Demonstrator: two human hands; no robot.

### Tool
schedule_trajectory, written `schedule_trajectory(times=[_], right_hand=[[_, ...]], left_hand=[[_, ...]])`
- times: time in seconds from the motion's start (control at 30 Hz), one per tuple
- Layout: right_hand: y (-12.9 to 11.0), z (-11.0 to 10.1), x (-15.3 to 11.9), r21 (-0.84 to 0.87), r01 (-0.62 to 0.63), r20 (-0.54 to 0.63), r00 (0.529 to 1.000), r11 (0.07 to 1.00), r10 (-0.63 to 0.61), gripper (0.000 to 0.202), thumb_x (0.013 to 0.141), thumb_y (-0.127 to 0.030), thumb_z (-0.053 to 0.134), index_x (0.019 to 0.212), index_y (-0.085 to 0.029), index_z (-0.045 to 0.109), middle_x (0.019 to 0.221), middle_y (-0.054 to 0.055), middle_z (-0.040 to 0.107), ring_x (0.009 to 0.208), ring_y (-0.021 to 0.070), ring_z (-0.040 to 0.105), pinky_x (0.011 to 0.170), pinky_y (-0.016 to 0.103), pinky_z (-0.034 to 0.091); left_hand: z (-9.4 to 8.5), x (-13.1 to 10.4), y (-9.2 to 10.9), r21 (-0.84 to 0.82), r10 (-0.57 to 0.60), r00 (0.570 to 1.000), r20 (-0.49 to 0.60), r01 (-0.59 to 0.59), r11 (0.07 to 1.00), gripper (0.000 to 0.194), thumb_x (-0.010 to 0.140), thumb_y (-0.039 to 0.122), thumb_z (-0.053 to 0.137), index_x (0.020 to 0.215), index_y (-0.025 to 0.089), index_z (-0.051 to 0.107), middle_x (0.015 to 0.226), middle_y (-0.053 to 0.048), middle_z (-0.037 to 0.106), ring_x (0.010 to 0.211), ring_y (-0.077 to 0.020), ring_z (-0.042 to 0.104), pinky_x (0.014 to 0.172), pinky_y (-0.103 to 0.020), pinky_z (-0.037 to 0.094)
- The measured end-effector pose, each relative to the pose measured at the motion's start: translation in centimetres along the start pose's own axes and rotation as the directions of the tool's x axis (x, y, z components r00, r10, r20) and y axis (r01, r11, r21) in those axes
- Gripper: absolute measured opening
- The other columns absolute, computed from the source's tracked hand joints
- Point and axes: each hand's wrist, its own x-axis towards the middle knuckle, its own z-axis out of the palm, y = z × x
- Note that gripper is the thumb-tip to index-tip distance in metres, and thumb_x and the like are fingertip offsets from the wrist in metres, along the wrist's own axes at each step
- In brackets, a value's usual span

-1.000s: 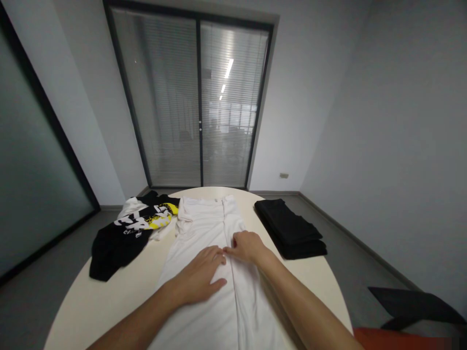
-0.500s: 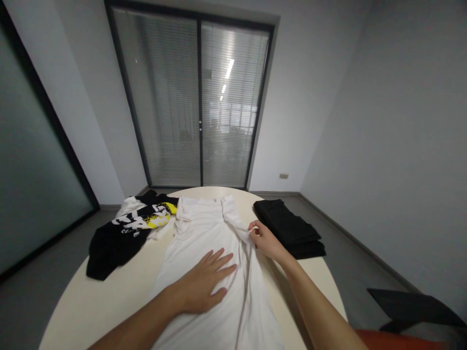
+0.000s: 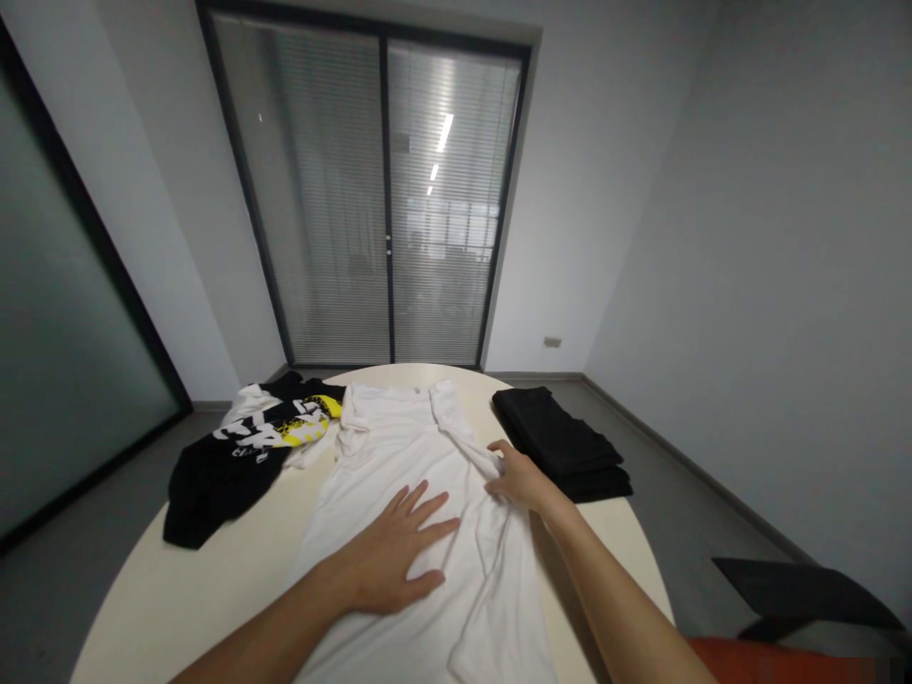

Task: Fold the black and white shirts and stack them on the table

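A white garment (image 3: 420, 456) lies lengthwise over the round table, its right side creased and partly folded inward. Flat on its middle rests my left hand (image 3: 395, 556), fingers spread and holding nothing. At the garment's right edge is my right hand (image 3: 517, 475), thumb and fingers apart around the fabric's edge, touching it. Whether the fingertips pinch any cloth is hard to see.
A crumpled black shirt with white and yellow print (image 3: 242, 451) lies on the table's left (image 3: 153, 608). Folded black clothes (image 3: 562, 446) are stacked at the right. A dark chair part (image 3: 805, 589) stands beyond the table, lower right.
My right hand has moved slightly right and toward me, and its fingers have spread from a pinch. The garment's right side has shifted outward, with its folds flatter. My left hand stays nearly in place.
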Motion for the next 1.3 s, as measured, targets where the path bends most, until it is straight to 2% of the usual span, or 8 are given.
schedule_trajectory(times=[0.13, 0.37, 0.6, 0.77, 0.9, 0.97, 1.13, 1.3], right_hand=[[1.0, -0.7, 0.2, -0.093, -0.011, 0.018, 1.0, 0.996, 0.013, 0.049, 0.069, -0.009, 0.069, 0.116, -0.016, 0.062, 0.098, 0.008, 0.07, 0.087, 0.0189, 0.065, 0.069, 0.023, 0.041], [0.3, -2.4, -0.8, -0.111, 0.011, 0.167, 0.986, 0.994, 0.007, 0.064, 0.067, -0.023, 0.077, 0.127, -0.019, 0.055, 0.102, 0.008, 0.07, 0.088, 0.0206, 0.066, 0.069, 0.025, 0.043], [-1.2, -4.4, -3.1, -0.329, -0.051, 0.276, 0.95, 0.943, 0.148, 0.081, 0.062, -0.044, 0.08, 0.13, -0.013, 0.049, 0.109, 0.017, 0.069, 0.094, 0.0303, 0.068, 0.072, 0.032, 0.046], [-1.2, -4.5, -3.2, -0.216, -0.001, 0.416, 0.904, 0.976, 0.093, 0.088, 0.064, -0.023, 0.075, 0.141, -0.012, 0.035, 0.083, 0.007, 0.071, 0.067, 0.0228, 0.068, 0.055, 0.026, 0.044], [-0.6, -4.3, -2.6, -0.087, -0.005, 0.429, 0.903, 0.996, 0.042, 0.07, 0.075, -0.025, 0.067, 0.137, -0.012, 0.038, 0.08, 0.006, 0.07, 0.058, 0.0185, 0.065, 0.049, 0.024, 0.044], [-0.2, -4.3, -2.4, -0.063, -0.006, 0.417, 0.908, 0.998, 0.032, 0.061, 0.079, -0.028, 0.065, 0.133, -0.012, 0.041, 0.086, 0.008, 0.07, 0.057, 0.0175, 0.065, 0.048, 0.024, 0.045], [-0.1, -4.3, -2.2, -0.088, 0.062, 0.39, 0.921, 0.994, -0.023, 0.047, 0.083, -0.036, 0.064, 0.122, -0.013, 0.05, 0.082, 0.006, 0.07, 0.056, 0.0168, 0.065, 0.049, 0.024, 0.044], [-0.1, -4.2, -2.1, -0.132, 0.115, 0.35, 0.935, 0.985, -0.062, 0.045, 0.084, -0.043, 0.064, 0.117, -0.014, 0.055, 0.081, 0.007, 0.071, 0.056, 0.0164, 0.064, 0.053, 0.025, 0.042]], left_hand=[[0.2, -0.1, -0.4, 0.015, 0.007, 1.0, 0.004, -0.007, 1.0, 0.069, 0.092, 0.036, 0.057, 0.155, 0.033, 0.029, 0.165, -0.007, 0.02, 0.151, -0.0381, 0.006, 0.119, -0.065, 0.012], [-0.5, 0.0, -0.4, 0.04, -0.006, 1.0, 0.024, 0.005, 0.999, 0.071, 0.09, 0.043, 0.06, 0.155, 0.032, 0.031, 0.165, -0.009, 0.017, 0.151, -0.0403, 0.005, 0.118, -0.067, 0.013], [-0.7, 0.6, 1.9, 0.0, 0.203, 0.975, 0.096, -0.203, 0.979, 0.078, 0.082, 0.033, 0.066, 0.153, 0.031, 0.035, 0.164, -0.007, 0.025, 0.15, -0.0391, 0.015, 0.118, -0.063, 0.019], [-0.9, 0.4, 3.2, -0.012, 0.259, 0.963, 0.074, -0.259, 0.966, 0.063, 0.085, 0.04, 0.064, 0.145, 0.028, 0.047, 0.16, -0.01, 0.033, 0.147, -0.0388, 0.025, 0.118, -0.061, 0.021], [-1.0, 0.3, 4.6, -0.048, 0.388, 0.919, 0.072, -0.385, 0.922, 0.056, 0.091, 0.051, 0.059, 0.142, 0.031, 0.05, 0.157, -0.009, 0.038, 0.143, -0.0349, 0.035, 0.117, -0.059, 0.024], [-0.6, 0.4, 5.3, -0.029, 0.444, 0.894, 0.061, -0.443, 0.896, 0.047, 0.093, 0.043, 0.06, 0.138, 0.03, 0.054, 0.15, -0.008, 0.047, 0.136, -0.0304, 0.044, 0.115, -0.053, 0.029], [1.0, 0.8, 6.5, 0.115, 0.468, 0.883, 0.008, -0.466, 0.877, 0.024, 0.093, 0.038, 0.065, 0.114, 0.026, 0.063, 0.119, -0.001, 0.067, 0.101, -0.0185, 0.061, 0.088, -0.032, 0.045], [1.6, 0.6, 7.2, 0.296, 0.491, 0.867, -0.08, -0.45, 0.843, 0.018, 0.096, 0.036, 0.06, 0.084, 0.023, 0.059, 0.098, 0.007, 0.07, 0.071, -0.0109, 0.06, 0.057, -0.028, 0.038]])
